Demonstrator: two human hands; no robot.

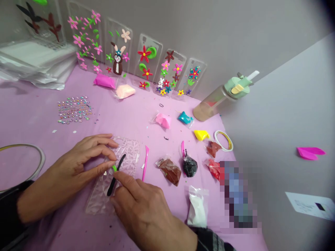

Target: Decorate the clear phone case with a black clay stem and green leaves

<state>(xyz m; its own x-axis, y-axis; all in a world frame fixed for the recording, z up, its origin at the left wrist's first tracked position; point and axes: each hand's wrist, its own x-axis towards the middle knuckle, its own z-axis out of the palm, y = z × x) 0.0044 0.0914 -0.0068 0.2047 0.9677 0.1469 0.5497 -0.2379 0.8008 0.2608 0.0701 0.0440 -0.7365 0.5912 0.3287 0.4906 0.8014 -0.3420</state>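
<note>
A clear textured phone case (98, 200) lies tilted on the table in front of me. Over its upper left part is my left hand (90, 157), thumb and index finger closed at a small piece of green clay (114, 168). My right hand (149, 205) comes in from the lower right with curled fingers, its index fingertip against the same green piece. A black modelling tool (112, 186) slants across the case beside the right fingertips; whether they touch it is hard to see. Just right of the case lies a pink modelling tool (145, 162).
Bagged clay lies to the right: brown (170, 170), black (190, 166), white (198, 209), yellow (201, 135). Several decorated phone cases (119, 48) lean on the wall. A bottle (213, 103), tape roll (223, 141), gem stickers (74, 109) and a white ring (39, 157) are around.
</note>
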